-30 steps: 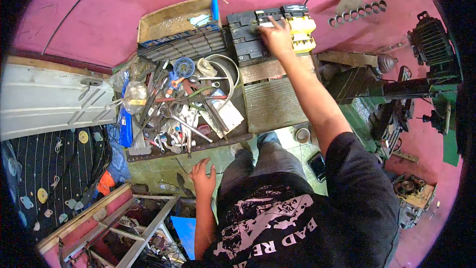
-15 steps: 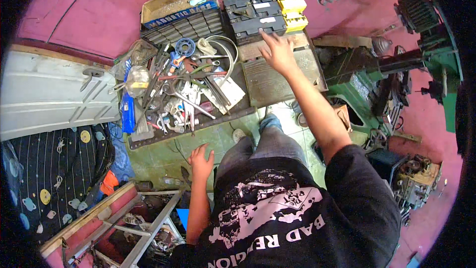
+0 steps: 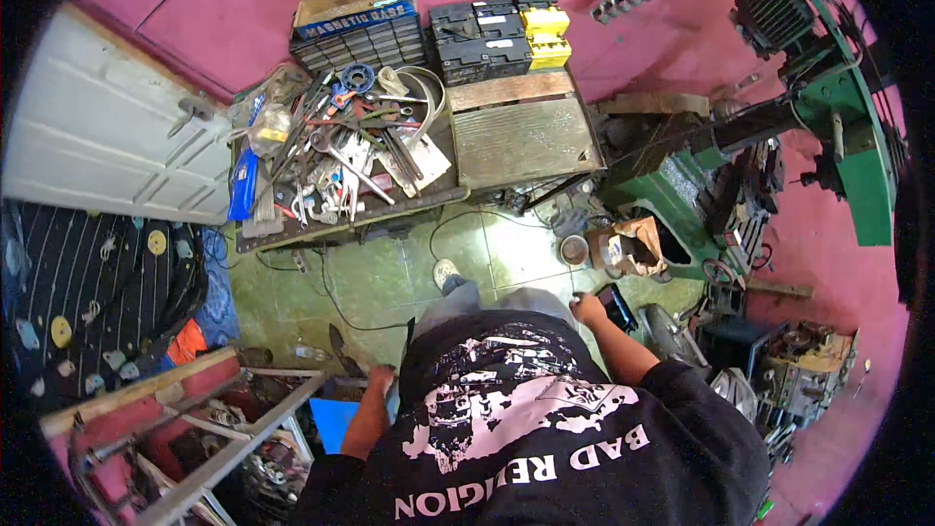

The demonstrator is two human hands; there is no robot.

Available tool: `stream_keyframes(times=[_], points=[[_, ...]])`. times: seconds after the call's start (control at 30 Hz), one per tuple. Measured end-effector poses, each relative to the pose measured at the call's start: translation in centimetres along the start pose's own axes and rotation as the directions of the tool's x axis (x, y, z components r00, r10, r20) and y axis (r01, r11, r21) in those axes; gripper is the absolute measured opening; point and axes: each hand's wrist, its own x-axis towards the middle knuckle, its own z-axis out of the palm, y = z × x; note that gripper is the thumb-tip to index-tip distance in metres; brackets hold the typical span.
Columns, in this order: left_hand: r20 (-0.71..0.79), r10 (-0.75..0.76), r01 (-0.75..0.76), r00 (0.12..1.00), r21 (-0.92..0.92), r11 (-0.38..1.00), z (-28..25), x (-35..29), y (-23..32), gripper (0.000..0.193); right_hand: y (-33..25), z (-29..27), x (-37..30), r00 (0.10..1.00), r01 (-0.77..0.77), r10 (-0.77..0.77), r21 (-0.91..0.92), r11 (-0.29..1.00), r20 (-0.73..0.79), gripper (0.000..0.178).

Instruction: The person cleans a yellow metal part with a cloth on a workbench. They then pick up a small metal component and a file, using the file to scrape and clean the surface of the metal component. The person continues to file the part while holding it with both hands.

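Observation:
My right hand (image 3: 586,311) hangs low beside my right hip, its fingers mostly hidden from above. A dark rectangular object (image 3: 617,308) lies just right of it; whether they touch cannot be told. On my other side, my left hand (image 3: 381,376) is down by my left hip, fingers hidden too. Neither hand is at the workbench (image 3: 521,146) in front of me. On its left half sits a heap of hand tools (image 3: 336,151). Several black batteries (image 3: 482,56), with yellow ones (image 3: 547,51) beside them, stand at its back edge.
A green drill press (image 3: 845,127) rises at the right. Beneath it are a paper bag (image 3: 638,245) and a small round tin (image 3: 574,250). A drawer cabinet (image 3: 360,44) stands behind the tools. A metal frame (image 3: 234,448) is at lower left, and a cable (image 3: 336,302) crosses the floor.
My right hand has withdrawn from above the batteries down to my right side. My left hand has dropped to my left hip. The bench now appears farther off, with more floor visible.

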Motion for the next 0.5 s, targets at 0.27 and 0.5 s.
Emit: stream_keyframes(times=[0.27,0.5], points=[[-0.078,-0.463,0.264,0.883,-0.734,0.626,7.6,-9.0,14.1,0.04,6.5,-1.0,5.0,0.98,0.073,-0.034,-0.195,0.978,0.195,0.054],[0.115,-0.662,0.309,0.741,-0.933,0.183,18.6,-18.1,24.3,0.04,3.3,0.2,4.1,0.935,0.347,-0.315,-0.224,0.911,0.165,0.046]])
